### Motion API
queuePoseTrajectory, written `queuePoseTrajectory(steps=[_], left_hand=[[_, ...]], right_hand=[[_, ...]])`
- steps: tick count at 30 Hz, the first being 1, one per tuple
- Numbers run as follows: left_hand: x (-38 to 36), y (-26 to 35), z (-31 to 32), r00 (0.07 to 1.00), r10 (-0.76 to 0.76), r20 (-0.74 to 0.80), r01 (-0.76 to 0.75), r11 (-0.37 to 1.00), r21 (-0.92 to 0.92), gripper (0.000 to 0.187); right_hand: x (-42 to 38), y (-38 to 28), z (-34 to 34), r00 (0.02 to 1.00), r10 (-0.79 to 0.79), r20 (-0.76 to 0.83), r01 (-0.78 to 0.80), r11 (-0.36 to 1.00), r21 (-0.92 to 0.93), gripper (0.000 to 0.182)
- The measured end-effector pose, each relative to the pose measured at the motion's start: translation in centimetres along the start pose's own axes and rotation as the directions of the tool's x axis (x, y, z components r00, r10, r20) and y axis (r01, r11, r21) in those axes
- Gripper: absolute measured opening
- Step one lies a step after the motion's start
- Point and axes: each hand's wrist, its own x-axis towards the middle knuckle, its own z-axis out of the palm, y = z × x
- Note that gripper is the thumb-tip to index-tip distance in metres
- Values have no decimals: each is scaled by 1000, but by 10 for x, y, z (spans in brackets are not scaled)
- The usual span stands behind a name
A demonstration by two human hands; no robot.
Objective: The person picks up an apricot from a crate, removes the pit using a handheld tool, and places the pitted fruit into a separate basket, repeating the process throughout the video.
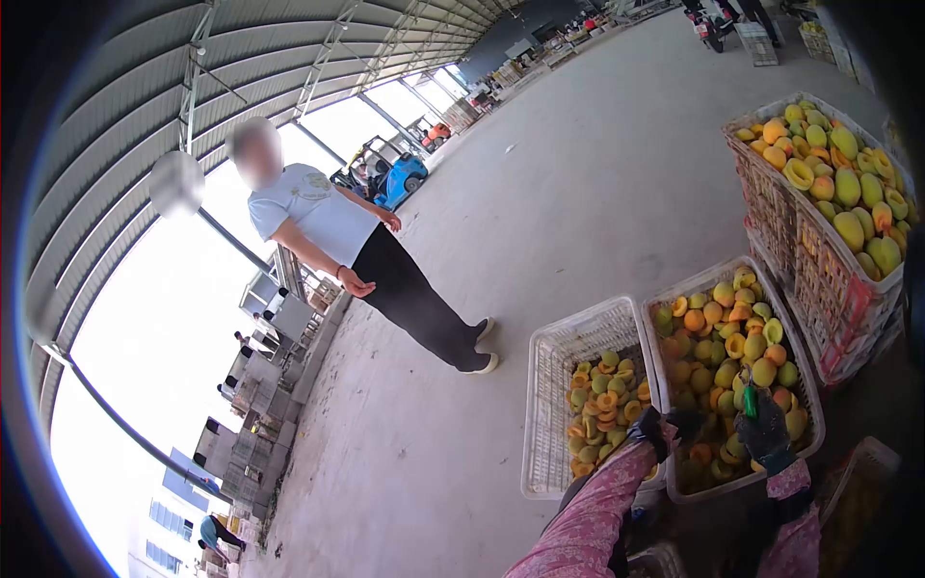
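Note:
My left hand (665,426), in a dark glove with a pink patterned sleeve, lies at the rim between two white plastic crates; what its fingers hold is hidden. My right hand (768,438), also gloved, is closed on a small green-handled tool (750,400) above the fuller crate (807,385), which is heaped with yellow-orange peaches. The crate to its left (549,385) is part-filled with halved peaches.
A stack of crates (780,222) heaped with peaches stands at the right, with another crate (862,482) at the bottom right. A person (328,226) in a white shirt and black trousers stands on the concrete floor (540,202). A blue vehicle (400,178) is parked beyond.

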Motion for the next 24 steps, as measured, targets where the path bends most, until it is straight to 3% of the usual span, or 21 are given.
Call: queuePoseTrajectory(steps=[1, 2, 3, 4, 6, 7, 8, 9, 10, 11, 12, 13, 14, 15, 16, 17, 18, 19, 20, 21, 24], left_hand=[[-17, -3, 2, 956, -252, 150, 167, 889, 427, 37], [18, 85, -4, 871, -434, 232, 205, 749, 630, 38], [36, 131, -2, 819, -503, 277, 254, 750, 611, 40], [50, 157, -1, 786, -535, 311, 317, 780, 540, 42], [76, 208, 3, 758, -570, 317, 490, 818, 301, 47], [81, 244, -2, 760, -568, 316, 487, 819, 302, 47], [82, 273, -4, 793, -539, 284, 562, 827, 1, 45], [80, 292, -5, 808, -529, 258, 588, 749, -306, 44], [77, 294, -10, 906, -347, 243, 401, 888, -224, 44], [76, 292, -11, 957, -144, 253, 188, 969, -161, 44], [83, 307, -18, 953, -4, 303, -169, 823, 542, 44], [79, 312, -18, 964, 174, 200, -249, 858, 449, 41], [78, 334, -17, 985, -26, 172, -35, 939, 343, 39], [78, 351, -11, 959, -229, 169, 185, 952, 244, 37], [73, 323, -9, 977, -123, 174, 91, 979, 183, 35], [69, 297, -10, 987, -15, 163, -6, 992, 128, 34], [74, 313, -18, 866, 295, 405, -488, 678, 550, 35], [70, 329, -9, 958, 26, 284, -80, 981, 179, 40], [73, 340, -5, 918, -187, 349, 327, 856, -400, 44], [77, 346, -3, 802, -302, 515, 592, 291, -752, 48], [78, 349, -1, 755, -354, 552, 629, 154, -762, 43]], right_hand=[[3, -4, -3, 1000, -11, -8, 11, 1000, 9, 48], [3, -5, -4, 999, -53, 5, 53, 998, -34, 46], [2, -8, -5, 996, -92, 24, 93, 993, -73, 43], [2, -29, -9, 928, -354, -118, 322, 919, -229, 37], [2, -16, -7, 943, -325, -72, 302, 926, -225, 36], [2, -10, -9, 958, -285, -27, 271, 933, -236, 35], [2, -20, -8, 957, -261, -129, 232, 951, -203, 38], [6, -5, 2, 969, -225, -102, 215, 971, -104, 39], [0, 14, 3, 983, -167, -77, 166, 986, -14, 40], [-6, -21, -16, 997, -15, 71, 13, 1000, 22, 36], [-7, -42, -20, 997, -69, -38, 71, 996, 60, 28], [-6, -8, -11, 822, -569, -10, 451, 661, -600, 23], [-5, -13, -18, 677, -736, 22, 521, 458, -721, 22], [-7, -33, -21, 987, -162, -4, 161, 980, -114, 27], [-6, -15, -7, 952, -232, -198, 195, 962, -191, 31], [-6, -31, -17, 965, -246, -91, 233, 963, -134, 37], [-6, -31, -15, 971, -196, -134, 186, 979, -82, 37], [-6, -28, -13, 974, -146, -176, 143, 989, -29, 38], [-6, -25, -13, 975, -132, -179, 127, 991, -40, 38], [-7, -23, -14, 973, -186, -138, 179, 982, -61, 37], [-8, -32, -14, 966, -232, -111, 222, 970, -98, 32]])
